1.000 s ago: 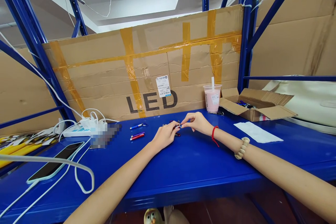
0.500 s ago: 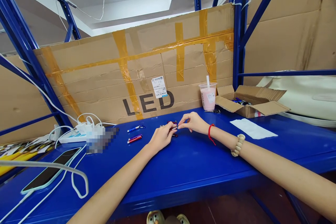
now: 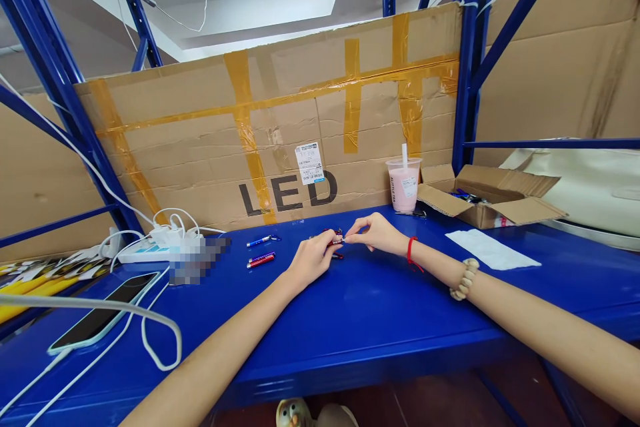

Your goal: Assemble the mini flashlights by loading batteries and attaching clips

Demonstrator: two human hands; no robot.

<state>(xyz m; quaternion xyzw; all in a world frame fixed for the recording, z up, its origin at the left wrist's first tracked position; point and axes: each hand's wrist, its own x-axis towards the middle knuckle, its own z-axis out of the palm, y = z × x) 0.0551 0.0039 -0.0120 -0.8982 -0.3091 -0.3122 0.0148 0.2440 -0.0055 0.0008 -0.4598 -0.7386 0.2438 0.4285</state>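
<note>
My left hand (image 3: 313,260) is closed around a small dark red pen-like tube (image 3: 336,241), holding it just above the blue table. Thumb and finger of my right hand (image 3: 373,232) pinch at the tube's silvery right end, where the fine detail is too small to make out. More small red pieces (image 3: 339,256) lie under and behind my left hand, partly hidden by it. To the left of that hand are a blue tube with a clip (image 3: 261,241) and a red and a purple-blue tube (image 3: 261,260) side by side.
A pink drink cup (image 3: 404,187) and an open cardboard box (image 3: 487,213) of small items stand at the back right, near a white paper (image 3: 493,250). A phone (image 3: 105,313), cables and a power strip (image 3: 145,250) are at left. Cardboard (image 3: 200,167) walls the back.
The whole view has shifted slightly, so things appear a little farther right. Both hands keep their hold on the red tube, with hardly any visible movement.
</note>
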